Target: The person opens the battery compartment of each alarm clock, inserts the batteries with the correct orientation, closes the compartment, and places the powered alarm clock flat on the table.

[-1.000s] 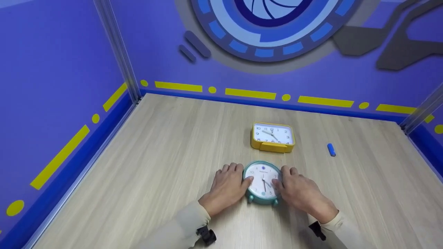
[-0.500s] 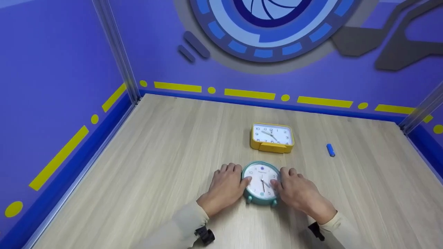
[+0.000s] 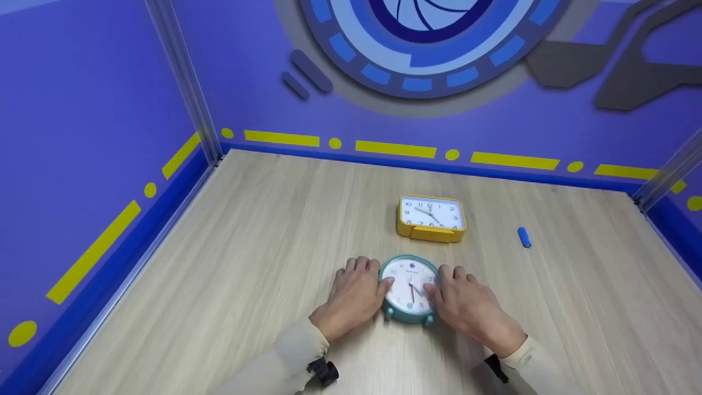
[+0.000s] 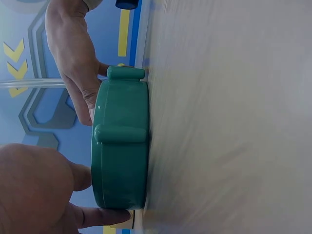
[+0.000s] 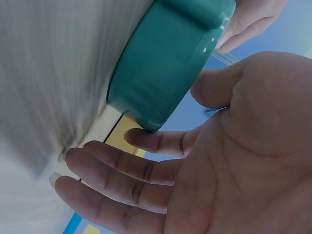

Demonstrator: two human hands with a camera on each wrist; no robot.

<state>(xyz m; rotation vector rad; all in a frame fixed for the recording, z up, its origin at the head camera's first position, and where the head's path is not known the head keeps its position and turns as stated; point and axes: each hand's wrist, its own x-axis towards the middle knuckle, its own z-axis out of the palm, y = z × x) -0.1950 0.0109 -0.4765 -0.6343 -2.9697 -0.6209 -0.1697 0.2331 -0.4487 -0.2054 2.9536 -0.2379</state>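
Note:
A round green alarm clock (image 3: 405, 292) lies face up on the wooden table, its two stubby feet toward me. My left hand (image 3: 354, 294) holds its left side, thumb over the white dial's edge and fingers along the rim. On the opposite side my right hand (image 3: 473, 306) grips it likewise, its thumb on the dial. The left wrist view shows the green casing (image 4: 122, 107) flat against the tabletop. In the right wrist view, the thumb and index finger touch the casing (image 5: 156, 68), while the other fingers extend beside it. The clock's back is hidden.
Just beyond the green clock lies a yellow rectangular alarm clock (image 3: 431, 219), face up. A small blue capped object (image 3: 524, 237) is to its right. Blue panels (image 3: 263, 109) with yellow markings border the table (image 3: 263, 219) at the back and sides.
The green clock and both hands have shifted slightly left across the table. The yellow clock and the blue object stay where they were.

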